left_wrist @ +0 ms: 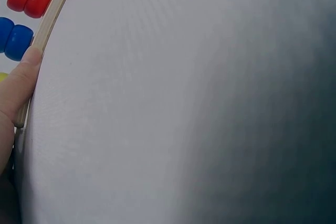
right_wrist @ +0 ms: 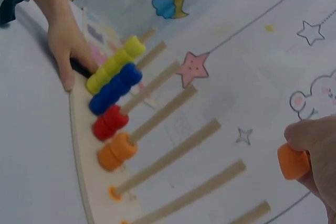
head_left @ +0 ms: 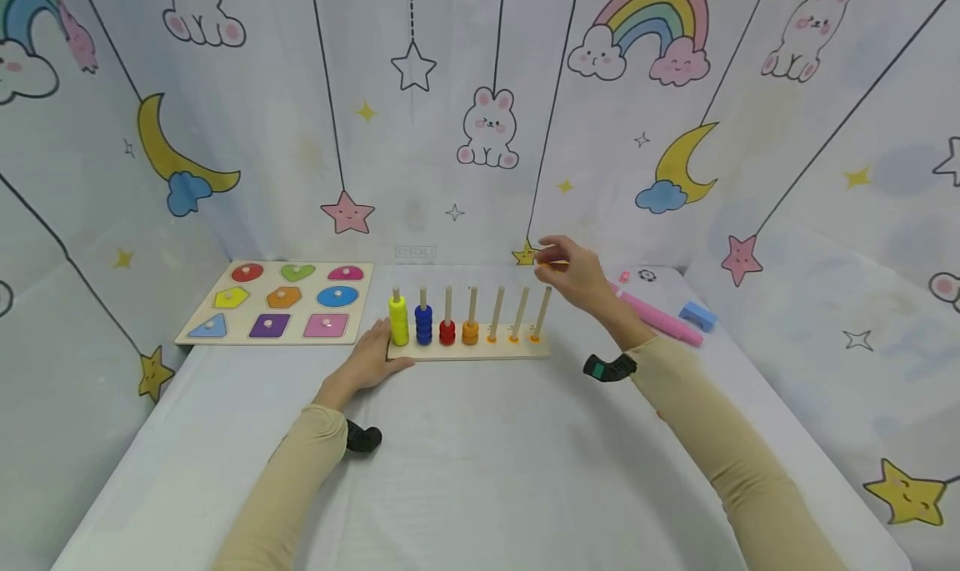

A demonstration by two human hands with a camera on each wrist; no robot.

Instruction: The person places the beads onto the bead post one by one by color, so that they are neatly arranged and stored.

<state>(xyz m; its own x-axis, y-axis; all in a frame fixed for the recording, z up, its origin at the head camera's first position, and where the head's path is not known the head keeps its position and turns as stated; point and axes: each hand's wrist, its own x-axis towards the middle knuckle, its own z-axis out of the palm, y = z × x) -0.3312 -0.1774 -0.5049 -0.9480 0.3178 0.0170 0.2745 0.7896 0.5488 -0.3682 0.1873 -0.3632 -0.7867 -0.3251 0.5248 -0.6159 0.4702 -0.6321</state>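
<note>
A wooden peg stand [head_left: 468, 350] has several upright pegs. Yellow beads [head_left: 398, 321], blue beads [head_left: 423, 325], red beads [head_left: 447, 333] and orange beads [head_left: 470, 332] sit on its left pegs; the right pegs stand bare. My left hand [head_left: 372, 357] rests on the stand's left front corner, thumb along its edge [left_wrist: 25, 77]. My right hand [head_left: 573, 272] hovers above the rightmost peg and pinches an orange bead [right_wrist: 293, 162] between its fingertips. In the right wrist view the stacks [right_wrist: 113, 95] line up along the stand.
A wooden shape puzzle board [head_left: 279, 302] lies at the back left. A pink marker [head_left: 656, 318] and a blue block [head_left: 698, 315] lie to the right of the stand. Printed fabric walls surround the white table [head_left: 480, 454].
</note>
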